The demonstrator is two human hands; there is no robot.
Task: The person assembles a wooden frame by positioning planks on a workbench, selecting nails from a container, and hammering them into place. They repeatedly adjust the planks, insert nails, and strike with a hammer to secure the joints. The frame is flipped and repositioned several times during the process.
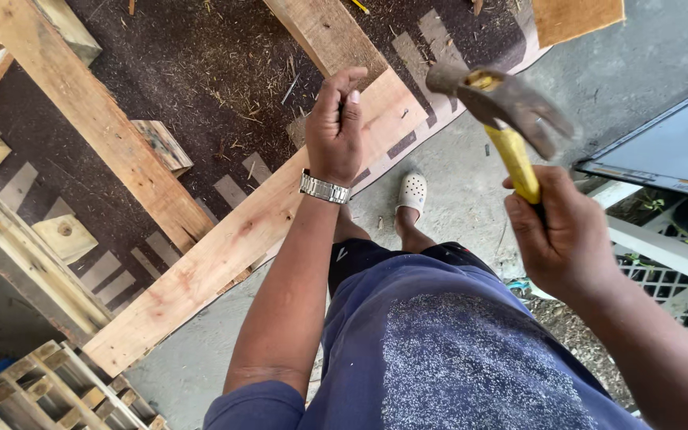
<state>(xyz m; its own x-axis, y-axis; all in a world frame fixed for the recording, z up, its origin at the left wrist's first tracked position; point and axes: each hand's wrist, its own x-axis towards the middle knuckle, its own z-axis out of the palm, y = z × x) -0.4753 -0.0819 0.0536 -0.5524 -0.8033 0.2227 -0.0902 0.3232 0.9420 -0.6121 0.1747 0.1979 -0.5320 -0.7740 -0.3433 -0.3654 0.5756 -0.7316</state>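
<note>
My left hand (334, 119), with a metal watch on the wrist, is closed over the upper end of a long pale plank (224, 247). Thumb and fingers pinch a small dark thing that looks like a nail. My right hand (563, 235) grips the yellow handle of a claw hammer (497, 95). The hammer is raised to the right of the left hand, its rusty head level with it and blurred. The plank lies slanted across a dark mat and the concrete floor.
Other planks (89, 111) and wood blocks (162, 145) lie on the sawdust-strewn mat at the left. A pallet (49, 390) sits at the bottom left. My foot in a white clog (412, 191) stands on concrete. At the right are a dark panel (670, 151) and white lattice (678, 287).
</note>
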